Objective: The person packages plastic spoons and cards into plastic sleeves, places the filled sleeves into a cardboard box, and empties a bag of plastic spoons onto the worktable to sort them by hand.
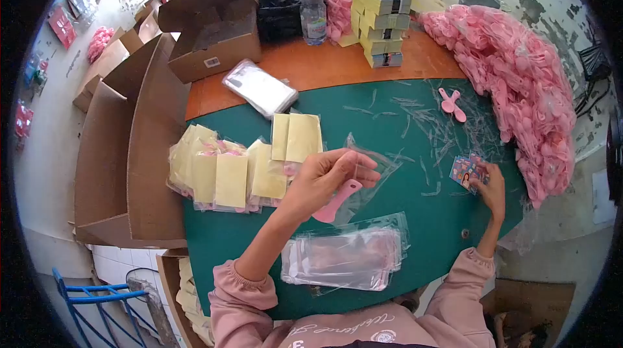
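Note:
My left hand (331, 176) is closed on a clear plastic bag (373, 176) above the middle of the green mat. A pink flat-handled piece (336, 204) with a hole in its end shows at the bag, partly behind the hand. At the right of the mat, my right hand (490, 189) has its fingers closed on the edge of some colourful printed cards (464, 173). A stack of clear plastic bags (344, 258) lies close to my body. Past the right hand lie two crossed pink spoon-like pieces (452, 105).
Filled bags with yellowish cards (230, 179) lie left, beside open cardboard boxes (156, 147). White-topped packs (259, 88), a water bottle (313, 7) and stacked card bundles (381, 24) stand behind. Pink bagged pieces (519, 88) are heaped right. Clear plastic strips (422, 121) litter the mat.

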Action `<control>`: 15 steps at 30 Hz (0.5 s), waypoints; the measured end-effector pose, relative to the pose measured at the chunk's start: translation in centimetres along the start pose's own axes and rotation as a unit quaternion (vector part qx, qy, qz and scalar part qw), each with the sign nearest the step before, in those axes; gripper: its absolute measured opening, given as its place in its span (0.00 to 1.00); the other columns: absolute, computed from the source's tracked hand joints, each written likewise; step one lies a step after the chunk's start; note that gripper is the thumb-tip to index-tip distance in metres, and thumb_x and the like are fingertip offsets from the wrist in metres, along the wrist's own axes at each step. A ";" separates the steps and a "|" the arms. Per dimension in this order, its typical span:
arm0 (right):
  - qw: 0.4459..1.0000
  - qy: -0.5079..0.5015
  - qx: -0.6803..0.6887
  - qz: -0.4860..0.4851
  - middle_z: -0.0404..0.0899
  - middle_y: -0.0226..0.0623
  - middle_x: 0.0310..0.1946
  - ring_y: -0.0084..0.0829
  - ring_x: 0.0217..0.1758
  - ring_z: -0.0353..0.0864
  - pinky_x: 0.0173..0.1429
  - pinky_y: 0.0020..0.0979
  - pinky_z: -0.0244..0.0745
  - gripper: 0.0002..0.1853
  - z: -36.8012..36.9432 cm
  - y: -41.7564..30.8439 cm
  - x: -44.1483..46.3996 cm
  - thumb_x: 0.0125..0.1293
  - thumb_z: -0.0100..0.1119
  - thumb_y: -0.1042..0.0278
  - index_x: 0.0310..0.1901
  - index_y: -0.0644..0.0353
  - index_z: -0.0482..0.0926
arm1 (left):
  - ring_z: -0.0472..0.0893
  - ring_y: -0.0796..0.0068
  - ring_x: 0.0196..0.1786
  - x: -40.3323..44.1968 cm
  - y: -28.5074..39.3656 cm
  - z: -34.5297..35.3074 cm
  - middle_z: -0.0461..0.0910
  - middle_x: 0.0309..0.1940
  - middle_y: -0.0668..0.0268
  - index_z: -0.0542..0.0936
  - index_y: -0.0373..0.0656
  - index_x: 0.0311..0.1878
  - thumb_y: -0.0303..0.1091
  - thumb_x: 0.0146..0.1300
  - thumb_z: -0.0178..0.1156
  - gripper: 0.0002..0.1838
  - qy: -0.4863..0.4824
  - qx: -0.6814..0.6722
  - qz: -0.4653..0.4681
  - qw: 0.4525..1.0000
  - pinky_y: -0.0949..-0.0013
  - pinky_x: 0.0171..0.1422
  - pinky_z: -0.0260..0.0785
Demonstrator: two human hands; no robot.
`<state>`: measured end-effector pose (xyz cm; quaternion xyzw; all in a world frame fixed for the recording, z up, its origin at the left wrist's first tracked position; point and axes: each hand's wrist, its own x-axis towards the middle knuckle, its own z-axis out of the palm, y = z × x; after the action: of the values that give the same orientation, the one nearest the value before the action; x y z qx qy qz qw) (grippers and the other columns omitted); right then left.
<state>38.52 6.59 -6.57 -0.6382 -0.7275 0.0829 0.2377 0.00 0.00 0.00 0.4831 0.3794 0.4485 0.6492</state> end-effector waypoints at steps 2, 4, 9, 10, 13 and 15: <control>0.996 -0.013 0.090 0.022 0.71 0.32 0.30 0.25 0.33 0.69 0.40 0.25 0.66 0.18 0.1 1.8 0.3 0.43 0.64 0.72 0.40 0.64 0.75 | 0.79 0.70 0.42 0.3 -0.5 -0.1 0.78 0.39 0.56 0.71 0.36 0.46 0.42 0.68 0.39 0.19 -0.001 -0.024 -0.023 0.999 0.72 0.45 0.70; 0.991 -0.034 0.121 0.052 0.71 0.32 0.29 0.24 0.33 0.69 0.40 0.25 0.66 0.17 1.5 2.5 0.5 0.44 0.63 0.73 0.40 0.64 0.75 | 0.78 0.70 0.42 0.5 -0.5 -0.5 0.77 0.39 0.56 0.71 0.36 0.45 0.42 0.68 0.39 0.19 0.014 -0.021 -0.045 0.999 0.72 0.46 0.70; 0.971 -0.088 0.214 0.067 0.69 0.30 0.27 0.21 0.32 0.68 0.36 0.25 0.65 0.16 0.5 3.9 1.2 0.46 0.60 0.76 0.39 0.65 0.72 | 0.77 0.76 0.43 1.3 -2.3 -0.8 0.77 0.40 0.57 0.71 0.36 0.46 0.41 0.67 0.41 0.17 0.029 -0.065 -0.063 0.995 0.77 0.47 0.68; 0.962 -0.041 0.258 0.081 0.68 0.30 0.26 0.21 0.31 0.68 0.36 0.25 0.65 0.15 -0.5 3.0 1.3 0.48 0.59 0.76 0.40 0.65 0.71 | 0.77 0.76 0.44 1.3 -2.5 -0.7 0.77 0.41 0.57 0.72 0.36 0.45 0.40 0.67 0.41 0.17 0.031 -0.050 -0.047 0.997 0.76 0.48 0.68; 0.996 0.077 0.021 0.050 0.69 0.32 0.26 0.21 0.30 0.69 0.35 0.25 0.66 0.13 -2.8 0.4 2.1 0.52 0.56 0.76 0.42 0.63 0.70 | 0.76 0.74 0.45 1.4 -2.7 -1.0 0.76 0.42 0.57 0.72 0.34 0.46 0.39 0.67 0.42 0.17 0.017 -0.007 -0.016 1.000 0.74 0.50 0.68; 0.969 0.169 -0.181 -0.027 0.73 0.35 0.29 0.20 0.30 0.71 0.35 0.26 0.67 0.12 -4.3 -4.5 2.8 0.56 0.53 0.76 0.44 0.61 0.69 | 0.76 0.71 0.46 1.5 -2.5 -1.0 0.76 0.42 0.57 0.72 0.33 0.47 0.37 0.66 0.43 0.17 0.001 0.022 -0.001 1.000 0.73 0.50 0.69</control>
<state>36.25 7.71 -0.19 -0.6558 -0.6964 -0.1654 0.2398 0.05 1.40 -2.80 0.4963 0.3901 0.4400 0.6387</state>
